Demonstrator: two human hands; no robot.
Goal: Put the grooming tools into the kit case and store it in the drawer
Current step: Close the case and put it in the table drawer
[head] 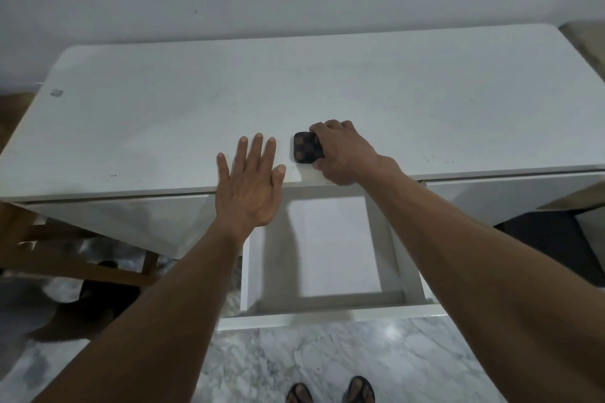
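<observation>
A small square kit case (pixel 304 147) with a dark brown checkered cover lies closed on the white table top (pixel 163 114), close to the front edge. My right hand (pixel 343 154) covers its right side, fingers curled around it. My left hand (pixel 250 183) rests flat with fingers spread, just left of the case and apart from it. Below the front edge a white drawer (pixel 327 249) stands pulled out, and its inside shows nothing. No loose grooming tools are in sight.
A wooden chair frame (pixel 65 255) stands under the table at the left. A dark object (pixel 550 239) sits under the table at the right. The floor is grey marble (pixel 327 363), and my sandalled feet (pixel 330 391) show at the bottom edge.
</observation>
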